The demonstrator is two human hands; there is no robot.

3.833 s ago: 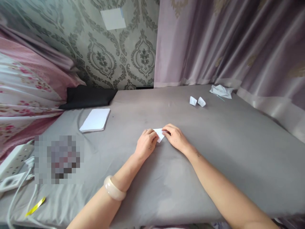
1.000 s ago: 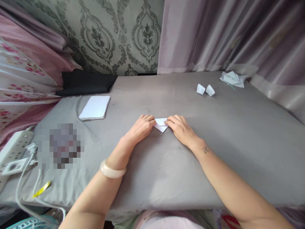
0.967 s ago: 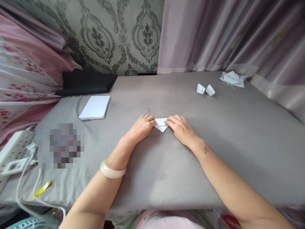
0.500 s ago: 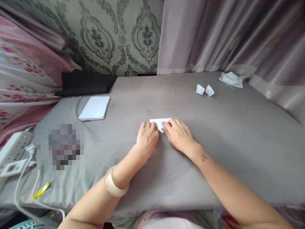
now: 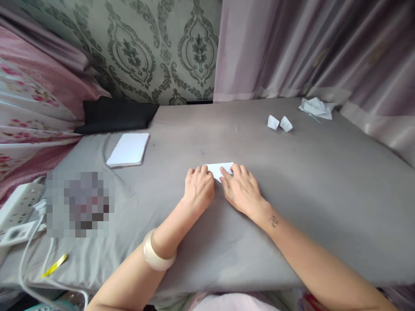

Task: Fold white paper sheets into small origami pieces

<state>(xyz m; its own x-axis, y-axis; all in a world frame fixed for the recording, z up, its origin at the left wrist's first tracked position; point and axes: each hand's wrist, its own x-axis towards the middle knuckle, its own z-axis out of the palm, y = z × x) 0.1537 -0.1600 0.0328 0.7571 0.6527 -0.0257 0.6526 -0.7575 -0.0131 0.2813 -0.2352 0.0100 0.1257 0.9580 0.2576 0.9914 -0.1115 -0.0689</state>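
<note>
A small piece of folded white paper (image 5: 216, 169) lies flat on the grey cloth, with a straight far edge and a point toward me. My left hand (image 5: 200, 185) has its fingers curled and closed on the paper's left end. At the right end, my right hand (image 5: 243, 186) grips it, the index finger pressed on top and the thumb by the near edge. Both hands partly cover the paper. Two small folded white paper shapes (image 5: 273, 122) stand side by side farther back on the right.
A stack of white paper (image 5: 129, 149) lies at left, before a folded black cloth (image 5: 118, 114). Crumpled white paper (image 5: 317, 108) sits at the back right. A power strip (image 5: 20, 203) with cables, a yellow strip (image 5: 55, 265) and a blurred-out item (image 5: 86, 203) are at the near left.
My right index finger and thumb have shifted slightly on the paper. The left hand still presses the left end. The whole view has tilted a little.
</note>
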